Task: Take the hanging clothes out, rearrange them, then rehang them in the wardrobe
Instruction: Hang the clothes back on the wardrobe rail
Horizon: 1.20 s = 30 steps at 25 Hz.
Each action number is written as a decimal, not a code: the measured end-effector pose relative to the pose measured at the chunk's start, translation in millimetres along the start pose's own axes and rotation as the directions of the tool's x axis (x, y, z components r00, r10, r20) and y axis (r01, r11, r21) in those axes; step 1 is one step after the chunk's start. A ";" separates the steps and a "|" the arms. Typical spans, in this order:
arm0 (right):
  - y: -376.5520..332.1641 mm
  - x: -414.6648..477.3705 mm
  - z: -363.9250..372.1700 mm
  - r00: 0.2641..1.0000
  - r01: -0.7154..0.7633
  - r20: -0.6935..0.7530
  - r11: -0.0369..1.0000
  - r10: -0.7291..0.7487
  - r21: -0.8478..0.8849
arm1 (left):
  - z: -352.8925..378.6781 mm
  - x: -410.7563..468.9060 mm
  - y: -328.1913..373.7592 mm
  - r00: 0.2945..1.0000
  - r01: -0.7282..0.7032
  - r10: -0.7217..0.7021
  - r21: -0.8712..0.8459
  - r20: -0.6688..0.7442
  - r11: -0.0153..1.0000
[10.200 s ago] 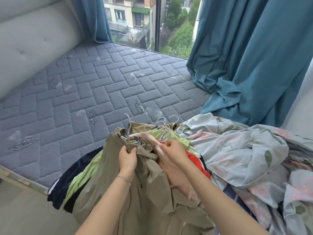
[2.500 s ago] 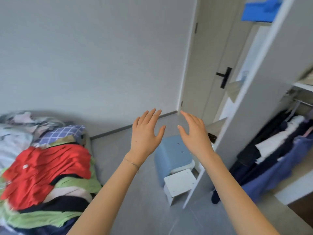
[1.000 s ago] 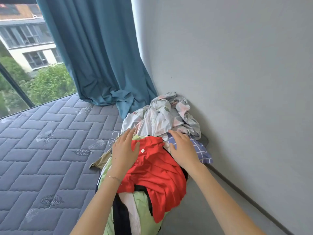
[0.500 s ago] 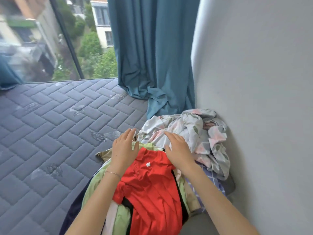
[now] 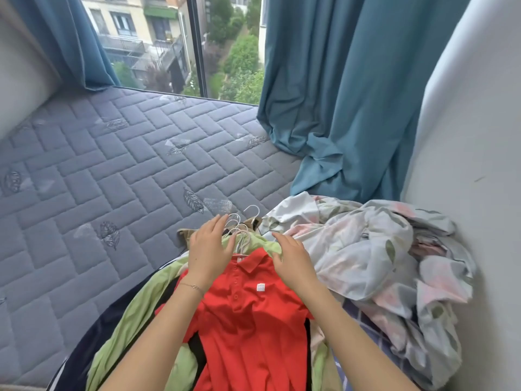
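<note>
- Two hands are low in my view, near 6 o'clock, and both rest on a pile of clothes [image 5: 174,334].
- I see the left hand [image 5: 210,249] lying flat on the pile. Its fingers are straight and a bit spread, and they hold nothing.
- The right hand [image 5: 293,259] is at 3 o'clock from the left one. It lies flat too, with loose, straight fingers on the collar edge of the red shirt [image 5: 253,320]. It grabs nothing.
- The red shirt is on top of the pile. It starts between the two hands and runs down to 6 o'clock. It has a collar, buttons and a small white tag.
- A green top [image 5: 135,311] peeks out at 9 o'clock from the red shirt. A dark blue piece [image 5: 84,348] lies farther out, at 8 o'clock.
- The white hangers [image 5: 242,224] stick out in a bunch at 12 o'clock from the pile, just beside the left fingertips.
- A tan piece [image 5: 186,231] shows at 10 o'clock from the left hand.
- The pile lies on a grey quilted mattress [image 5: 112,165], which fills the left side of my view.
- A crumpled flowery sheet [image 5: 366,249] lies at 3 o'clock. It touches the pile and sits against the white wall [image 5: 473,136].
- A blue curtain [image 5: 352,94] hangs at 1 o'clock, and its bottom rests on the mattress.
- A window [image 5: 174,38] is at 12 o'clock, with houses and trees outside.
- A thin bracelet [image 5: 193,285] is on the left wrist.
</note>
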State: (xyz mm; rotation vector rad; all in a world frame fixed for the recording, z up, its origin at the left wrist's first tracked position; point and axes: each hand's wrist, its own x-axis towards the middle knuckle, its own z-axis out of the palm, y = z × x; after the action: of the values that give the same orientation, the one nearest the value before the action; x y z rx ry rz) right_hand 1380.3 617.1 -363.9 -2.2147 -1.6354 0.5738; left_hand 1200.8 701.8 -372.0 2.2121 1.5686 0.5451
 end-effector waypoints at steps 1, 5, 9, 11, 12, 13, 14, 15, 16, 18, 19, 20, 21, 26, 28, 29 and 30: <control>11.7 13.2 21.2 1.000 -0.009 0.022 1.000 0.009 -0.012 | 18.3 4.8 -14.0 1.000 0.015 -0.015 0.000 0.000 1.000; 66.9 53.7 104.3 0.989 -0.088 0.108 0.988 0.102 -0.124 | 86.2 3.6 -56.7 0.999 0.049 -0.049 -0.029 -0.001 0.998; 110.9 62.3 164.3 0.968 -0.158 0.172 0.977 0.182 -0.145 | 140.2 -21.5 -79.8 0.997 0.062 -0.061 -0.048 0.038 0.997; 121.4 58.9 176.3 0.987 -0.129 0.082 0.983 0.140 -0.133 | 155.2 -35.2 -83.0 0.994 0.090 -0.085 -0.070 0.067 0.993; 123.0 56.7 177.3 0.993 -0.116 0.017 0.990 0.117 -0.085 | 159.7 -41.3 -81.5 0.991 0.118 -0.110 -0.117 0.072 0.986; 122.2 53.3 175.4 0.994 -0.108 -0.031 0.994 0.108 -0.003 | 163.7 -48.7 -78.1 0.987 0.158 -0.146 -0.189 0.073 0.969; 118.4 50.3 171.8 0.991 -0.107 -0.065 0.989 0.114 0.104 | 165.2 -53.5 -73.1 0.977 0.211 -0.196 -0.266 0.082 0.941; 112.9 46.3 167.1 0.989 -0.108 -0.078 0.973 0.127 0.205 | 164.2 -55.5 -65.9 0.961 0.276 -0.255 -0.335 0.104 0.901; 107.2 41.0 163.3 0.988 -0.101 -0.081 0.953 0.128 0.284 | 162.9 -56.3 -59.4 0.937 0.348 -0.322 -0.403 0.134 0.846; 96.5 30.3 157.2 0.989 -0.076 -0.091 0.925 0.118 0.373 | 159.0 -52.6 -49.4 0.873 0.472 -0.456 -0.524 0.170 0.709; 92.7 25.8 153.6 0.988 -0.071 -0.098 0.915 0.120 0.397 | 157.4 -49.4 -45.3 0.839 0.511 -0.514 -0.579 0.176 0.635; 90.2 21.5 151.8 0.987 -0.067 -0.106 0.909 0.120 0.412 | 156.9 -46.7 -41.9 0.807 0.537 -0.561 -0.623 0.185 0.569; 85.6 16.6 150.2 0.987 -0.053 -0.116 0.908 0.111 0.415 | 156.3 -45.5 -38.4 0.780 0.557 -0.599 -0.639 0.182 0.531; 64.9 -6.4 150.5 0.992 0.046 -0.125 0.884 0.014 0.465 | 161.7 -52.9 -21.0 0.775 0.583 -0.625 -0.492 0.097 0.647; 64.8 -13.4 151.2 0.997 0.030 -0.075 0.859 0.010 0.512 | 161.0 -55.2 -20.4 0.766 0.597 -0.637 -0.466 0.088 0.653; 66.0 -16.0 150.3 0.998 0.028 -0.058 0.849 0.002 0.528 | 159.6 -55.9 -19.4 0.753 0.611 -0.652 -0.462 0.090 0.643; 68.1 -17.9 149.6 0.999 0.027 -0.037 0.841 -0.008 0.541 | 159.1 -56.6 -18.3 0.737 0.632 -0.668 -0.454 0.101 0.628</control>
State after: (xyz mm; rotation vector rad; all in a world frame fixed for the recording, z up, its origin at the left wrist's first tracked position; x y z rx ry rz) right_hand 1356.9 583.9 -524.2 -1.7737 -1.2659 0.8658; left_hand 1250.4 641.4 -522.8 1.1520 1.8878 0.6799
